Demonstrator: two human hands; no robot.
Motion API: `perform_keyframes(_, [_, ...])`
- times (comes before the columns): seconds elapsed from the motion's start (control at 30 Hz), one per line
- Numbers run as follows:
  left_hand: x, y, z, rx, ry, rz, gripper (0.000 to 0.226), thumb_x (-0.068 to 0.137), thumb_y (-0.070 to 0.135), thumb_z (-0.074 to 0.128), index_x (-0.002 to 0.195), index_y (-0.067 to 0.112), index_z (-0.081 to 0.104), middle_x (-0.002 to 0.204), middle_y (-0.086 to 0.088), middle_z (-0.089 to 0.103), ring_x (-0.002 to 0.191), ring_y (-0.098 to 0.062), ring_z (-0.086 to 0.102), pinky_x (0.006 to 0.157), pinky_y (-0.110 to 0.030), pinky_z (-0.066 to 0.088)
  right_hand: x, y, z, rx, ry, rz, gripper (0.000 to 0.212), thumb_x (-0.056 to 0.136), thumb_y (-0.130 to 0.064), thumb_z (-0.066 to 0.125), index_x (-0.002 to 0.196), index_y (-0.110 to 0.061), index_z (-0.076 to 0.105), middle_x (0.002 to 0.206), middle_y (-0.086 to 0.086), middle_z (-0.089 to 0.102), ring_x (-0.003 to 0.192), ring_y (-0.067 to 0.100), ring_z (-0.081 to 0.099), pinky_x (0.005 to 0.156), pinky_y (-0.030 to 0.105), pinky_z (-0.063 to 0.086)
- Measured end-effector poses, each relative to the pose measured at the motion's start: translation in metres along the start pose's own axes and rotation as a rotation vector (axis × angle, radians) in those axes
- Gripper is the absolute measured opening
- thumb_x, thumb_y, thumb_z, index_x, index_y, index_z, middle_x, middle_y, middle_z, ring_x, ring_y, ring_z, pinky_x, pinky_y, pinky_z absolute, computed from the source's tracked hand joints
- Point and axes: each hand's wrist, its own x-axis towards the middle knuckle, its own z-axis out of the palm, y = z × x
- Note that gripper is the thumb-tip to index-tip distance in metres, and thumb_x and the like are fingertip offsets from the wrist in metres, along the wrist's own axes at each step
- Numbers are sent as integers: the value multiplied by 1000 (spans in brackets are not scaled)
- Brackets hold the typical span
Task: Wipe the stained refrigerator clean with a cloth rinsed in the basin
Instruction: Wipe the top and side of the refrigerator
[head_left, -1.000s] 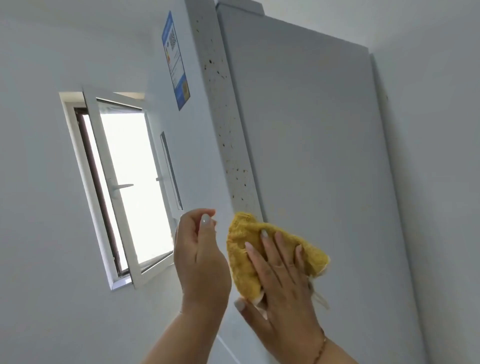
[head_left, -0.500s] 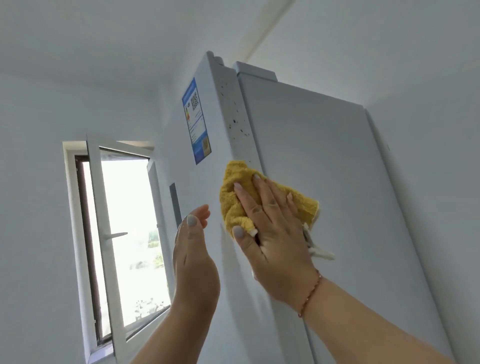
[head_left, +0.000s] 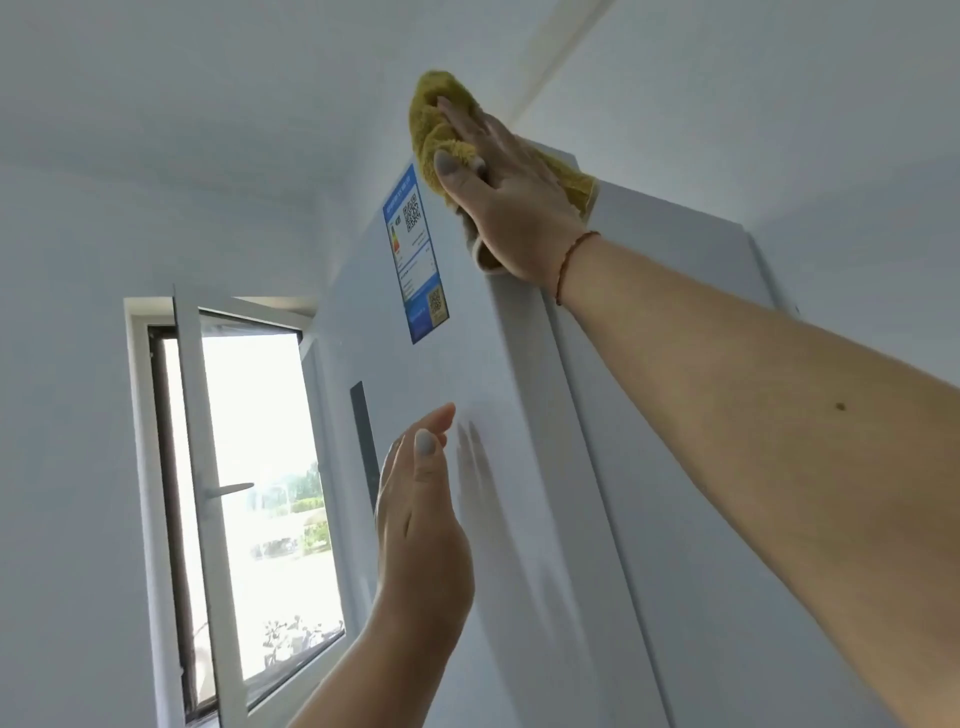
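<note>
A tall white refrigerator (head_left: 675, 415) fills the middle and right of the head view, seen from below. My right hand (head_left: 509, 192) presses a yellow cloth (head_left: 436, 119) flat against the fridge's top front corner, arm stretched up. The cloth bunches above and beside the fingers. My left hand (head_left: 421, 514) is held flat with fingers together against the fridge's door face lower down, holding nothing. No specks show on the edge strip below the cloth. A blue and white label (head_left: 415, 254) sticks on the door face just left of the cloth.
An open white-framed window (head_left: 208, 493) stands at the lower left, with bright daylight and greenery outside. White walls and the ceiling (head_left: 208, 104) surround the fridge. A dark vertical strip (head_left: 363, 447) sits on the door face near my left hand.
My right hand has slid the cloth up the fridge's edge strip to the top corner. The view has tilted upward. My left hand stays flat on the door face.
</note>
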Motion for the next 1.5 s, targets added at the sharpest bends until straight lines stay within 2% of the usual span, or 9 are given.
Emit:
perform_keyframes(0.13, [-11,-3,3,11,-74,-2,53,91,53,21,123,36,59,117,32,57,114,17,45,92,-8,31,-85,7,10,-31,7,-48,58,98,-54,28,151,-38,14,161,-6,10,147,11,7,120,40,0])
perform_keyframes(0.23, [-22,-3,1,-7,-56,-20,53,91,53,22,126,34,58,119,31,56,115,16,45,92,-4,33,-169,11,22,-29,26,-80,60,95,-52,29,151,-33,20,160,-2,14,147,16,9,119,49,6])
perform_keyframes(0.37, [-46,1,-8,-16,-23,-34,43,93,45,26,115,31,61,115,19,62,114,3,53,94,-13,39,-302,18,40,-63,36,-101,59,97,-52,29,149,-26,26,157,6,23,147,27,18,111,61,19])
perform_keyframes(0.57, [-86,15,-18,-114,-5,-173,24,86,28,42,90,15,61,70,3,59,63,-16,55,61,-23,47,-458,19,67,-276,40,-38,37,102,-43,37,133,-26,45,129,15,48,142,30,30,90,61,41])
perform_keyframes(0.73, [-104,23,-21,-54,-100,-232,29,99,9,39,80,5,60,57,-1,54,47,-18,48,45,-26,39,-405,22,31,-46,-188,-53,62,96,-59,28,151,-32,18,156,7,20,147,28,15,107,61,27])
perform_keyframes(0.87, [-105,28,-23,-15,-145,-210,32,97,15,39,74,7,61,56,0,54,49,-17,50,44,-24,40,-288,19,17,-24,-211,24,75,92,-67,6,152,-24,19,160,7,14,148,22,9,116,56,11])
perform_keyframes(0.97, [-107,24,-25,75,-210,-199,31,91,27,39,76,11,62,58,3,57,53,-15,55,47,-23,44,-265,20,19,-19,-159,15,77,91,-64,6,151,-18,22,159,9,16,148,24,10,116,56,7])
perform_keyframes(1.33, [-164,-7,-40,272,-370,-256,28,88,33,42,74,19,62,62,5,59,56,-12,56,56,-31,45,-552,-5,61,-86,-204,288,69,101,-50,26,154,-20,-6,161,3,-7,148,30,4,108,63,20])
perform_keyframes(1.5, [-199,-16,-37,426,-666,64,38,97,39,36,90,23,70,88,15,61,90,-6,58,75,-21,45,-564,-13,48,183,-374,472,74,94,-66,13,152,-28,-11,161,-6,-14,147,33,11,115,56,15])
